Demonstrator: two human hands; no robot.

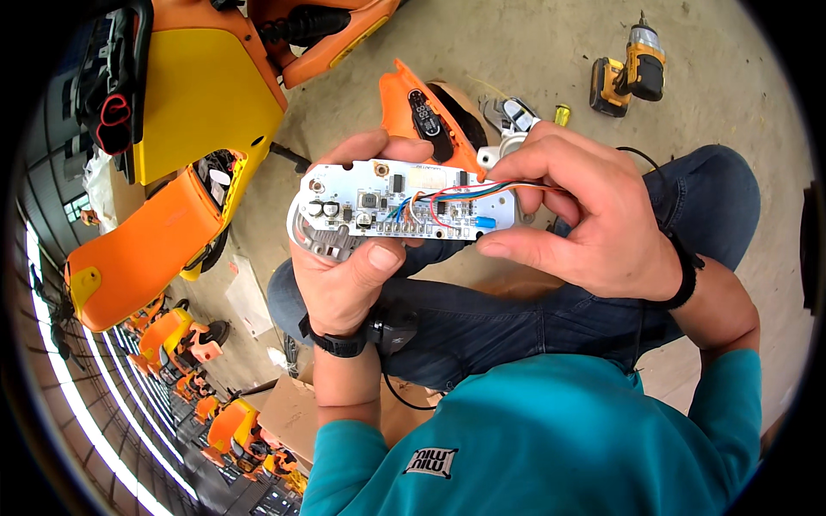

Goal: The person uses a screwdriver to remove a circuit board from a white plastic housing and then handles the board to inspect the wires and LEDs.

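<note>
A long white circuit board [411, 181] lies across my hands, its component side facing up. Coloured wires [508, 186] run from solder points near its middle toward the right. Beneath its left end shows a grey metal housing [331, 244]. My left hand [357, 275] wraps round the board and housing from below, thumb at the near edge and fingertips over the far edge. At the right end, my right hand [594, 215] has its thumb below the board's corner and its fingers bent at the wires; the exact finger contact is partly hidden.
Beyond my hands lie an orange panel with a black keypad [422, 120], a small white device [518, 113] and a yellow-handled tool [562, 114]. A cordless drill [641, 64] stands far right. An orange and yellow vehicle [202, 95] fills the left; a cardboard box [288, 417] sits near left.
</note>
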